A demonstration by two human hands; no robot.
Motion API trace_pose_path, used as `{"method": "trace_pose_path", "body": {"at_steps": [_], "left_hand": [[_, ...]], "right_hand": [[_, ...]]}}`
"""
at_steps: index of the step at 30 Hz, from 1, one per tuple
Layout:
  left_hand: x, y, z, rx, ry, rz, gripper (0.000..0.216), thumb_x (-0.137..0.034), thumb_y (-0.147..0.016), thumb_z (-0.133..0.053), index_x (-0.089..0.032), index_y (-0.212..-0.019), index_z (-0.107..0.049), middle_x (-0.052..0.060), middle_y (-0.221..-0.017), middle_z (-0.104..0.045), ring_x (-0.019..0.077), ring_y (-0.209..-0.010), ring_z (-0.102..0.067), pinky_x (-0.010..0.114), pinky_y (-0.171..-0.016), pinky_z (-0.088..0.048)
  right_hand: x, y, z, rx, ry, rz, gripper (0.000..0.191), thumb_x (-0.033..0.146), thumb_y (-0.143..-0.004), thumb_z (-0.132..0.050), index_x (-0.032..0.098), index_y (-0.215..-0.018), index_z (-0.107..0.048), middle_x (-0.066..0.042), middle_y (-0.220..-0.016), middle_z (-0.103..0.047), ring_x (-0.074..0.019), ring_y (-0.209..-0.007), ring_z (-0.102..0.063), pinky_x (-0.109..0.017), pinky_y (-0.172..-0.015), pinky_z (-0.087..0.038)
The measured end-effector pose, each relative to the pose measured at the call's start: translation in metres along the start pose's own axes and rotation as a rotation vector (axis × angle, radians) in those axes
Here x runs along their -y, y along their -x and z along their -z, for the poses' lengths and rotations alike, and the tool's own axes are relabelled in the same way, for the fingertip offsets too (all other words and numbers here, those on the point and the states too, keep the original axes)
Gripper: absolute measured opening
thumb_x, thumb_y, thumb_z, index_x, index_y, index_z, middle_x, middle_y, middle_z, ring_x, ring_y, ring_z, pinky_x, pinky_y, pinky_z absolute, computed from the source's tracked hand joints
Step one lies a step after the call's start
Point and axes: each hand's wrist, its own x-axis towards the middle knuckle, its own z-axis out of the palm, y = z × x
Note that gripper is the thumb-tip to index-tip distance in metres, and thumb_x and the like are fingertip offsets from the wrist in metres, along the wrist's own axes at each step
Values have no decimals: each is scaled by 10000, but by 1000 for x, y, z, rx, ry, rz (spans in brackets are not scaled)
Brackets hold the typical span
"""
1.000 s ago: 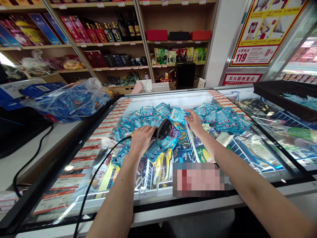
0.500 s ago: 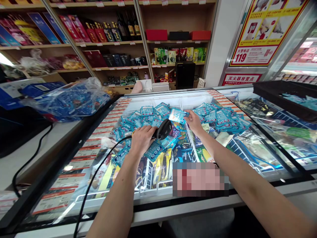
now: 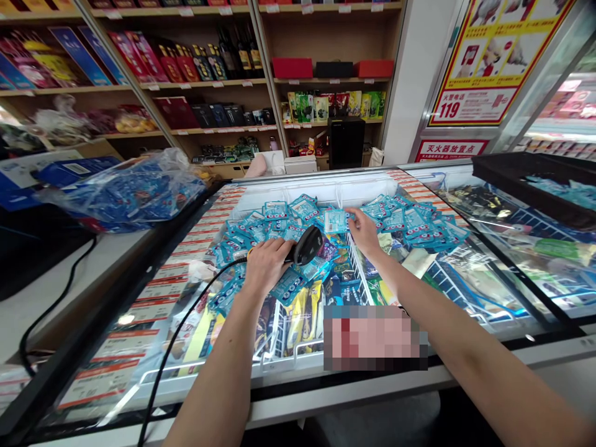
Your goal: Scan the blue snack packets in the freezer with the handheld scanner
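My left hand (image 3: 267,264) is wrapped round the handle of a black barcode scanner (image 3: 308,246), its head pointing to the right. A black cord runs back from it past my left forearm. My right hand (image 3: 363,233) pinches a small blue packet (image 3: 335,221) by its right edge, with a pale barcode label facing up. The packet is a little beyond the scanner head, apart from it. Many similar blue packets (image 3: 284,217) lie on the freezer's glass top to the left, and another heap (image 3: 416,223) spreads to the right.
Below the glass, the chest freezer (image 3: 298,385) holds wire baskets of colourful ice-cream packs. A clear plastic bag (image 3: 139,186) of blue packets lies at the left. A black open-topped container (image 3: 507,171) with more packets is at the right. Stocked shelves (image 3: 209,84) stand behind.
The packet in my right hand has tilted, so the glare has gone and its barcode label shows. My left hand and the scanner have hardly moved.
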Motion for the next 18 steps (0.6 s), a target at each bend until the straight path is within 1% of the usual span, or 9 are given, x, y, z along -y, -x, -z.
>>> {"method": "trace_pose_path", "body": {"at_steps": [3, 5, 7, 8, 11, 13, 14, 16, 18], "left_hand": [[0, 0, 1, -2, -6, -4, 376, -346, -809, -553, -222, -1163, -537, 96, -954, -622, 269, -943, -564, 381, -752, -403], [0, 1, 2, -4, -7, -9, 368, -345, -816, -546, -220, -1162, -535, 90, -958, -623, 268, -947, -564, 380, -750, -403], [1, 1, 2, -2, -7, -13, 371, -342, -813, -551, -220, -1163, -531, 87, -972, -624, 269, -954, -563, 381, -748, -404], [1, 2, 3, 0, -7, -13, 376, -338, -808, -558, -222, -1165, -529, 88, -980, -624, 269, -958, -563, 381, -749, -404], [3, 3, 4, 5, 4, -9, 394, -325, -796, -570, -226, -1174, -524, 100, -999, -624, 271, -973, -564, 383, -758, -406], [3, 4, 4, 5, 20, -3, 393, -318, -794, -568, -230, -1175, -526, 106, -1001, -624, 270, -974, -566, 383, -761, -407], [3, 4, 4, 5, 27, 0, 392, -314, -793, -567, -233, -1174, -527, 106, -1003, -624, 271, -972, -567, 384, -763, -408], [4, 4, 5, 3, 37, 6, 390, -302, -791, -565, -237, -1174, -528, 104, -1004, -625, 272, -967, -569, 386, -765, -409], [4, 4, 5, 0, 44, 10, 388, -293, -791, -561, -238, -1174, -529, 103, -1002, -626, 274, -963, -570, 387, -765, -410]], "right_hand": [[0, 1, -3, -54, 139, -51, 326, 279, -877, -355, 193, -1070, -603, -67, -896, -636, -204, -806, -556, -344, -817, -420], [2, 3, -3, -94, 248, -94, 289, 328, -874, -399, 196, -990, -628, -87, -921, -633, -237, -908, -540, -389, -874, -387], [6, 6, -1, -118, 343, -136, 291, 402, -854, -461, 202, -979, -633, -110, -980, -618, -285, -1025, -492, -443, -899, -357], [9, 8, 0, -113, 381, -151, 319, 438, -839, -490, 199, -998, -629, -127, -1043, -600, -307, -1075, -461, -465, -907, -346], [16, 11, 3, -27, 481, -153, 391, 485, -812, -535, 186, -1051, -617, -161, -1298, -471, -350, -1227, -341, -507, -954, -305], [19, 11, 2, 53, 533, -87, 387, 435, -832, -524, 213, -1143, -585, -125, -1415, -378, -346, -1307, -259, -531, -1002, -260], [20, 11, 1, 99, 549, -39, 376, 390, -851, -502, 243, -1192, -560, -94, -1435, -370, -331, -1326, -249, -546, -1025, -230], [18, 12, 1, 193, 558, 59, 374, 299, -884, -439, 307, -1250, -521, -46, -1410, -429, -296, -1318, -304, -576, -1054, -172], [14, 13, 4, 258, 550, 111, 374, 259, -901, -393, 302, -1247, -529, -52, -1335, -518, -274, -1254, -403, -581, -1059, -167]]}}
